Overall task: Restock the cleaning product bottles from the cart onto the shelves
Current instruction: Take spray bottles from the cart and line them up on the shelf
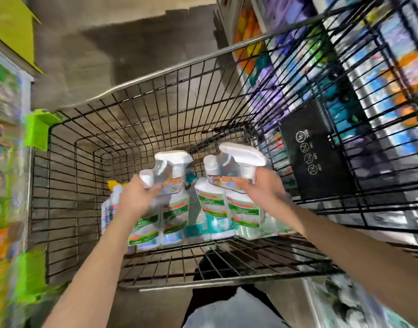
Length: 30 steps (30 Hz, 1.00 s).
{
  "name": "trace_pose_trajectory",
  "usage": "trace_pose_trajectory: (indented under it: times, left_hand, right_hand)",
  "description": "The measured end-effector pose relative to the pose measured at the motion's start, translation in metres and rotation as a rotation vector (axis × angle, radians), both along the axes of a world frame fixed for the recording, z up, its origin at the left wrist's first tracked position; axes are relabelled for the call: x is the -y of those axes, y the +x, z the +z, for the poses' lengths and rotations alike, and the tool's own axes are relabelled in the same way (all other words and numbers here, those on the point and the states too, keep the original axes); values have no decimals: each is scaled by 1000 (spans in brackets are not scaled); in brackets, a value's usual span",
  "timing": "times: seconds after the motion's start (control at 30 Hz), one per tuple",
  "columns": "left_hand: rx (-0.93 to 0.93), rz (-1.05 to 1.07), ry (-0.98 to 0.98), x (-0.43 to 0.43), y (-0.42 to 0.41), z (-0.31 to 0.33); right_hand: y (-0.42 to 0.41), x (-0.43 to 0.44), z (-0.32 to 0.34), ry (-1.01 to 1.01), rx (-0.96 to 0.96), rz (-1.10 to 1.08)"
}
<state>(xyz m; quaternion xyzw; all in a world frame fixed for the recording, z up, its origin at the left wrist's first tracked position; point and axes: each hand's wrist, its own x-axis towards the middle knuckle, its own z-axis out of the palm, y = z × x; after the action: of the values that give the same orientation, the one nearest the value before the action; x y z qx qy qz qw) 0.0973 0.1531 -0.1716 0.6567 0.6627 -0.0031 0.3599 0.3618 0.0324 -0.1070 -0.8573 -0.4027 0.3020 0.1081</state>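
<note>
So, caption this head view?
Left hand grips the left spray pack, right hand the right spray pack, inside the wire cart.

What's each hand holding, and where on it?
Left hand grips a white green-labelled twin pack of trigger-spray bottles at the necks; right hand grips a second such pack likewise.

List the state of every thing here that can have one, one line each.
left hand, grips the neck of the left spray-bottle pack.
right hand, grips the neck of the right spray-bottle pack.
left spray-bottle pack, upright in the cart, held.
right spray-bottle pack, upright in the cart, held.
yellow-capped bottle, upright in the cart, untouched.
cart, holds bottles, not emptied.
</note>
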Motion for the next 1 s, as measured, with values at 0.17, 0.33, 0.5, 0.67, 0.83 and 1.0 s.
trace_pose_trajectory:
  times: [0.17,0.33,0.5,0.67,0.83,1.0]
  left_hand:
    - [69,-15,191,2,8,42]
    - [254,-9,290,22,33,98]
    - [476,-12,334,50,65,149]
    - [635,-57,402,78,100,192]
    - [796,-95,453,96,130,236]
    - [917,-172,531,118,168,281]
  right_hand:
    - [13,21,30,151,-55,-88]
    - [24,45,64,307,-143,-305]
    - [39,71,91,498,-241,-488]
    - [53,100,126,747,-303,-598]
    - [74,131,169,940,-317,-655]
    - [94,163,221,1109,-187,-646]
